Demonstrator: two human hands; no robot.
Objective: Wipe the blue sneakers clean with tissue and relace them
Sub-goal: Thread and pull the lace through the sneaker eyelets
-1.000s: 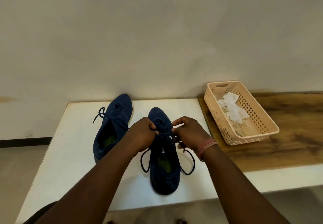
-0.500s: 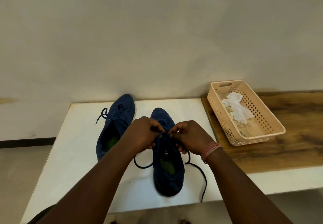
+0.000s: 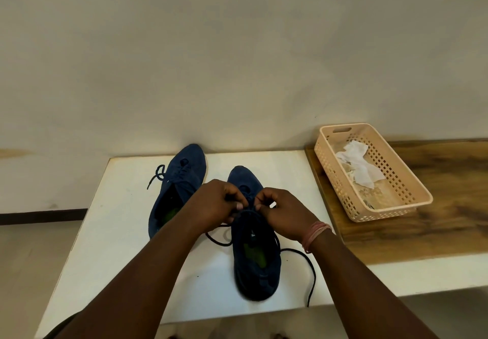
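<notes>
My left hand and right hand cover the near sneaker at its eyelets, hiding the lace there. The frame's bottom edge cuts off both my forearms.

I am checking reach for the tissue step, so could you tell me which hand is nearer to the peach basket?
The right hand: it pinches the lace over the near sneaker, on the side facing the basket. The left hand grips lace farther away.
</notes>
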